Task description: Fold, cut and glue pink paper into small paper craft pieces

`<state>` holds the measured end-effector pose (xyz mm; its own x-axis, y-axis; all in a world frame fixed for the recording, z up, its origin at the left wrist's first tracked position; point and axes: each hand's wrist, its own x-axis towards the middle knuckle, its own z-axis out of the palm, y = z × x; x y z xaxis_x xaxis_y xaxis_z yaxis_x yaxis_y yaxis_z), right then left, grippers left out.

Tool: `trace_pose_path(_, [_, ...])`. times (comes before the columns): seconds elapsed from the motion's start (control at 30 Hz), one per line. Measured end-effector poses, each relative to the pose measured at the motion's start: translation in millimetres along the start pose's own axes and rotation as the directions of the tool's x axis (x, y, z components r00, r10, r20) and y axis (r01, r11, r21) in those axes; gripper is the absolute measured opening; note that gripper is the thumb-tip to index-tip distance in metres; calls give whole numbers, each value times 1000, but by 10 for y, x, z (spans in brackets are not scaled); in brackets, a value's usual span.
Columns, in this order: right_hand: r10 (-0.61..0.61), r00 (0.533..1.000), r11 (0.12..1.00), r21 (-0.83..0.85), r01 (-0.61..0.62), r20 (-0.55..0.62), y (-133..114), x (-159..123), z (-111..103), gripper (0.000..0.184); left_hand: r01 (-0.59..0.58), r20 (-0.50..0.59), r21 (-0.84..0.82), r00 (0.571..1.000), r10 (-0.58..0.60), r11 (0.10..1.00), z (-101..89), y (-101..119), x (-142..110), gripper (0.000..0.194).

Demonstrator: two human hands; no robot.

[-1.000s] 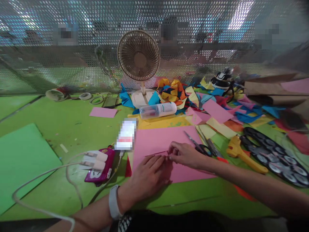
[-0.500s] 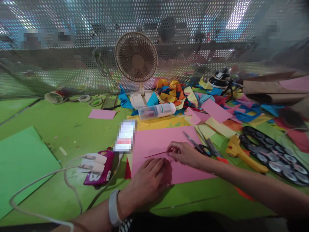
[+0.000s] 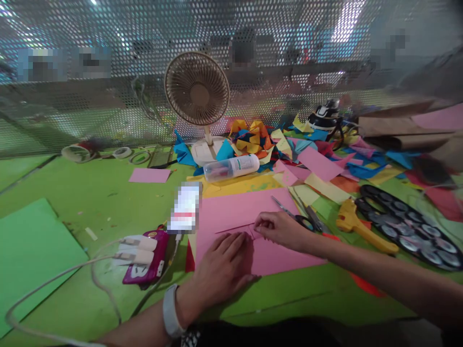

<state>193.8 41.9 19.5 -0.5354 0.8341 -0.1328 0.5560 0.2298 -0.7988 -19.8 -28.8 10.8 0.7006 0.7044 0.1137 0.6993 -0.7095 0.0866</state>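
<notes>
A large pink paper sheet (image 3: 231, 205) lies on the green table before me. On it is a smaller pink paper piece (image 3: 237, 228), its upper edge showing as a thin dark line. My left hand (image 3: 222, 265), with a pale band at the wrist, rests flat over the lower part of this piece, fingers stretched out. My right hand (image 3: 275, 227) pinches at the piece's right end; its fingertips partly hide the paper there. Just right of that hand, scissors (image 3: 287, 208) with black handles lie on the sheet's edge, beside what looks like a cutter knife (image 3: 315, 219).
A lit phone (image 3: 184, 207) on a cable lies left of the sheet, near a purple power block (image 3: 159, 250) with plugs. Behind are a clear bottle (image 3: 231, 167), a fan (image 3: 198, 91) and coloured paper scraps. A yellow tape dispenser (image 3: 365, 229) and black palette (image 3: 408, 224) lie right.
My right hand has shifted slightly to the right over the sheet, still pinching. My left hand stays nearly in place. The whole view has turned a little.
</notes>
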Motion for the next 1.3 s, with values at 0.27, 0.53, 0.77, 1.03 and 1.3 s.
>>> trace_pose_path(0.27, [-348, 934, 815, -518, 260, -79, 135, -238, 19, 20, -91, 46, 13, 995, 90, 996, 10, -92, 8, 73])
trace_pose_path(0.53, [-365, 928, 816, -503, 285, -66, 208, -190, 16, 19, -124, 80, 3, 989, 123, 992, -35, -191, 54, 70])
trace_pose_path(0.77, [-391, 920, 746, -588, 313, -5, 185, -221, 11, 22, -160, 98, -28, 982, 162, 987, -57, -259, 106, 63])
trace_pose_path(1.03, [-496, 866, 553, -746, 371, 62, 123, -274, 88, 36, -129, 97, -71, 986, 135, 989, -2, -281, 68, 62])
trace_pose_path(1.3, [-524, 847, 496, -779, 385, 85, 109, -271, 125, 39, -109, 51, -49, 993, 111, 993, 9, -273, 46, 64])
